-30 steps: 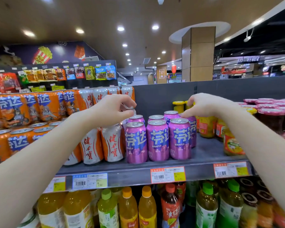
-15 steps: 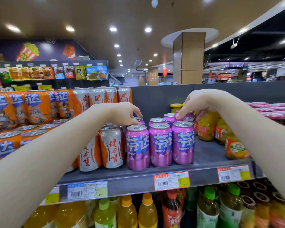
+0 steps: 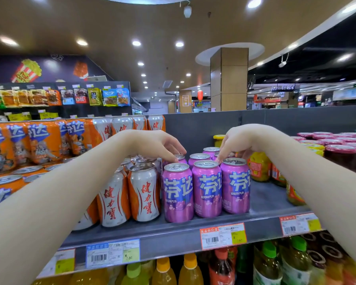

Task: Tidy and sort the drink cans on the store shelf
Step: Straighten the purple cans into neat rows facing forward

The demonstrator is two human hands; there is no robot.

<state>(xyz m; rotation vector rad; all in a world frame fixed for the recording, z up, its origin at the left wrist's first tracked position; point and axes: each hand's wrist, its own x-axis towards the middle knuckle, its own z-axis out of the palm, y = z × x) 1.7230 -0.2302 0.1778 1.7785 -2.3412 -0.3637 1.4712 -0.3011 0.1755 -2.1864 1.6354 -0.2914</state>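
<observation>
Purple drink cans stand in rows on the grey shelf (image 3: 265,200), three in front (image 3: 207,188) and more behind. My left hand (image 3: 156,144) reaches over the white-and-orange cans (image 3: 144,192) and its fingertips pinch the top of the left second-row purple can (image 3: 180,157). My right hand (image 3: 237,140) comes down from the right. Its fingers curl round the top of the right second-row purple can (image 3: 216,155), just behind the front right can (image 3: 235,186). That can's body is mostly hidden.
Orange cans (image 3: 39,140) are stacked at the left. Yellow-lidded jars (image 3: 259,167) and red-lidded jars (image 3: 337,149) stand to the right. Price tags (image 3: 222,235) line the shelf edge. Bottled drinks (image 3: 189,270) fill the shelf below. A grey back panel (image 3: 193,130) closes the shelf.
Both hands have dropped lower onto the second-row purple cans. My right hand has shifted left, away from the yellow jars. The front three cans have not moved.
</observation>
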